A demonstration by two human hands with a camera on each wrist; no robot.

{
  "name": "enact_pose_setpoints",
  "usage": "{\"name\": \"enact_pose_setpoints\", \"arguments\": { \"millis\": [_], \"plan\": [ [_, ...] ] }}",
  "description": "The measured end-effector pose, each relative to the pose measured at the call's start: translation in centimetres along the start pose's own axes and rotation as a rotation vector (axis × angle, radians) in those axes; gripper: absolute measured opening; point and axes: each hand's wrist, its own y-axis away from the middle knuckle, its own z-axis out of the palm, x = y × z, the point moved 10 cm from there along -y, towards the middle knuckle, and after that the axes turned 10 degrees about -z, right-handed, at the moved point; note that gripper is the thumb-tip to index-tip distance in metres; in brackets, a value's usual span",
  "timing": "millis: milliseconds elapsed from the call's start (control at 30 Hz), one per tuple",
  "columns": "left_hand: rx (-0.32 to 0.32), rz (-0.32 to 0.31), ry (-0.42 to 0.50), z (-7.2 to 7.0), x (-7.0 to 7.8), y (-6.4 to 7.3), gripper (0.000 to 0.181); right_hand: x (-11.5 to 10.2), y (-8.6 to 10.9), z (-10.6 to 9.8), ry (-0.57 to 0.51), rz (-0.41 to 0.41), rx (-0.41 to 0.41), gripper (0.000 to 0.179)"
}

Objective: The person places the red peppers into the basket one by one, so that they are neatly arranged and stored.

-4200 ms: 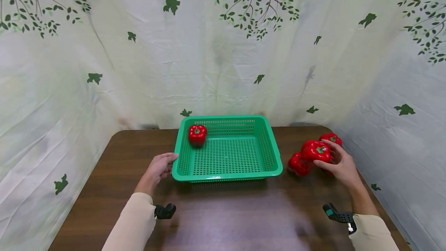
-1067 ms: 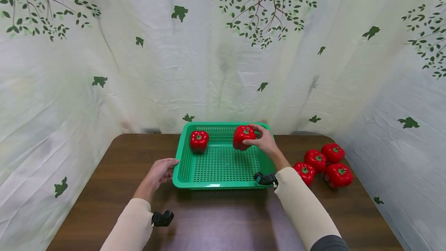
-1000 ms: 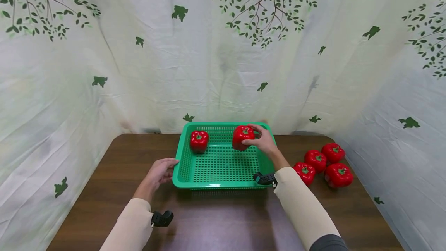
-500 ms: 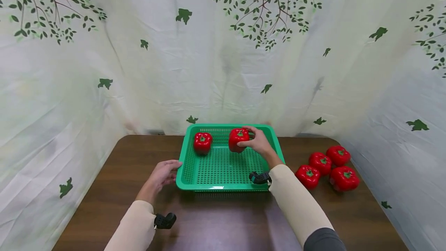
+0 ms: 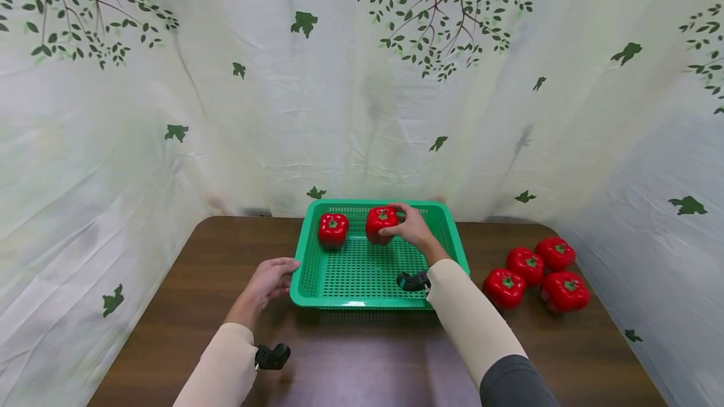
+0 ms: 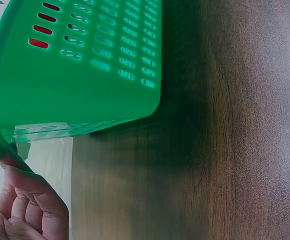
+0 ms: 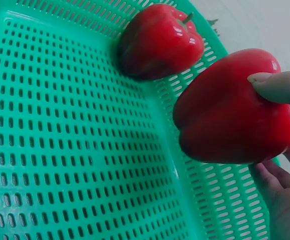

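My right hand (image 5: 413, 228) grips a red bell pepper (image 5: 380, 223) between thumb and fingers, over the back part of the green plastic basket (image 5: 362, 304). In the right wrist view the held pepper (image 7: 230, 112) lies tilted, with the thumb across its upper side. Another bell pepper (image 5: 334, 231) sits in the basket's back left corner, to the left of the held one. At the basket's left side, my left hand (image 5: 270, 280) pinches the rim; the left wrist view shows thumb and fingers (image 6: 29, 187) at the rim's edge.
Several red bell peppers (image 5: 525, 265) stand grouped on the wooden table (image 5: 351, 363), right of the basket. A pale curtain (image 5: 373, 112) printed with leaves hangs behind the table and along its sides. Each wrist wears a black camera mount (image 5: 273, 357).
My right hand lifted the pepper from the group on the right and brought it over the basket. Lately it has shifted slightly left toward the other pepper. My left hand stays at the rim.
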Motion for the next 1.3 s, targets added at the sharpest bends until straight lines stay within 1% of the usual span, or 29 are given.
{"name": "enact_pose_setpoints", "arguments": {
  "millis": [100, 300, 567, 700, 867, 1300],
  "plan": [
    [0.002, -0.003, 0.013, 0.0, -0.2, -0.1, 0.043, 0.2, -0.2, 0.3, 0.007, 0.007, 0.003, 0.070],
    [-0.003, -0.001, 0.022, 0.0, -0.3, 0.0, 0.044, 0.2, -0.6, 1.1, 0.042, -0.007, -0.009, 0.069],
    [-0.008, 0.006, 0.007, 0.1, -0.3, 0.0, 0.044, 0.8, -1.6, 2.2, 0.115, -0.016, -0.002, 0.070],
    [-0.013, 0.007, -0.006, 0.0, -0.2, 0.0, 0.042, 1.0, -1.9, 3.1, 0.120, -0.023, 0.008, 0.070],
    [-0.016, 0.006, -0.003, -0.2, 0.0, 0.0, 0.039, 1.3, -2.2, 3.9, 0.098, -0.009, 0.037, 0.070],
    [-0.017, -0.009, -0.002, -0.2, 0.0, 0.0, 0.039, 2.1, -2.1, 4.5, 0.147, 0.035, 0.068, 0.069]
  ]
}}
